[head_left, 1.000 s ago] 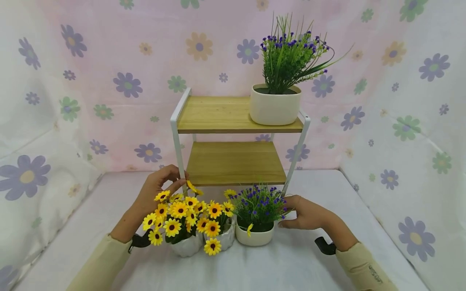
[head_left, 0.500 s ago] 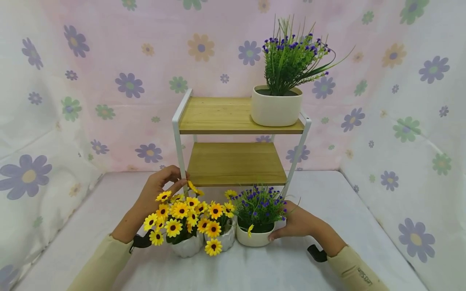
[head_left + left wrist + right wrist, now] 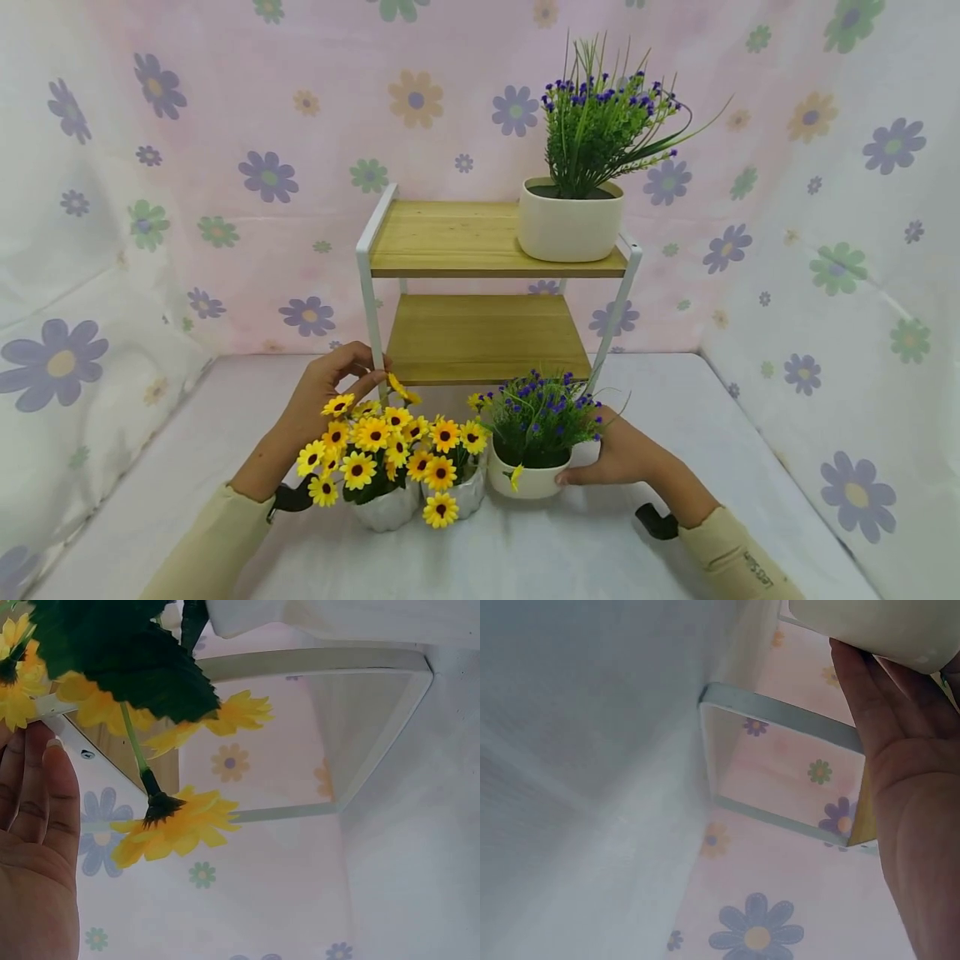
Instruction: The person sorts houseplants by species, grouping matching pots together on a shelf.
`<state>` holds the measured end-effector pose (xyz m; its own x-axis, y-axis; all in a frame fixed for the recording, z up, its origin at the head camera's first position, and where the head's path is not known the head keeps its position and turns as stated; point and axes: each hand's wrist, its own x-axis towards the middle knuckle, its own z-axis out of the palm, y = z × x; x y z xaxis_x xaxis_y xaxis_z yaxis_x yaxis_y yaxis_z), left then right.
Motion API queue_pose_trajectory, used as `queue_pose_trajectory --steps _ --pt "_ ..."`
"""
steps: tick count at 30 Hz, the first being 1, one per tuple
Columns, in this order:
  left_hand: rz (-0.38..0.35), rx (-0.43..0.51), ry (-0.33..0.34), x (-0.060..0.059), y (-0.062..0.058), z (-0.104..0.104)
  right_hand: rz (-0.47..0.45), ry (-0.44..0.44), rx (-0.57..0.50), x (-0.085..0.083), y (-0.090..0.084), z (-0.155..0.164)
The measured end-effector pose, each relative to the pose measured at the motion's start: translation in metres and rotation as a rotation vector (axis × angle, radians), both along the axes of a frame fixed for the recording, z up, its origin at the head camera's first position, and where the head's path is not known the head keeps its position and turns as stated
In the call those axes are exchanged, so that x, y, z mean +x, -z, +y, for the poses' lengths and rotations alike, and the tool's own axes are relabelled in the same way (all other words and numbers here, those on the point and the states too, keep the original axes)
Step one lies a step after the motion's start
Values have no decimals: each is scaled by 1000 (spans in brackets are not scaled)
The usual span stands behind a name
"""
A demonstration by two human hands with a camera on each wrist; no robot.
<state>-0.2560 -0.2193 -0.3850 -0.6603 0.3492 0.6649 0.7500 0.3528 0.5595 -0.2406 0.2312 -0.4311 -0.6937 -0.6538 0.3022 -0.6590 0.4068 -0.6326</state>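
My left hand [image 3: 330,387] holds the white front-left leg [image 3: 371,333] of a two-tier wooden shelf [image 3: 480,242], just behind a white pot of yellow flowers [image 3: 386,508]. In the left wrist view, the fingers [image 3: 34,795] lie against the white frame beside a yellow bloom [image 3: 176,825]. My right hand [image 3: 615,454] grips the right side of a small white pot of purple flowers [image 3: 525,482], which sits slightly raised and tilted in front of the shelf. In the right wrist view, the palm [image 3: 907,772] presses on the pot's underside [image 3: 877,626].
A larger white pot with purple flowers [image 3: 570,225] stands on the right of the top shelf. The lower shelf board [image 3: 483,337] is bare. A flower-printed cloth covers the table [image 3: 525,558] and hangs as walls behind and on both sides.
My right hand has closed round the small purple-flower pot and raised it a little, tilting it. The left hand has stayed on the shelf leg.
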Motion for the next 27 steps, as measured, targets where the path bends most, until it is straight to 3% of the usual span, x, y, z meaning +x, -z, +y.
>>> queue_pose_trajectory --steps 6,20,27 --pt "-11 10 1 1 0 0 33 25 -3 5 -16 2" --pt "-30 17 23 1 -2 1 102 -10 -85 11 -65 0" --pt "-42 29 24 1 -2 1 236 -46 -91 8 -92 -9"
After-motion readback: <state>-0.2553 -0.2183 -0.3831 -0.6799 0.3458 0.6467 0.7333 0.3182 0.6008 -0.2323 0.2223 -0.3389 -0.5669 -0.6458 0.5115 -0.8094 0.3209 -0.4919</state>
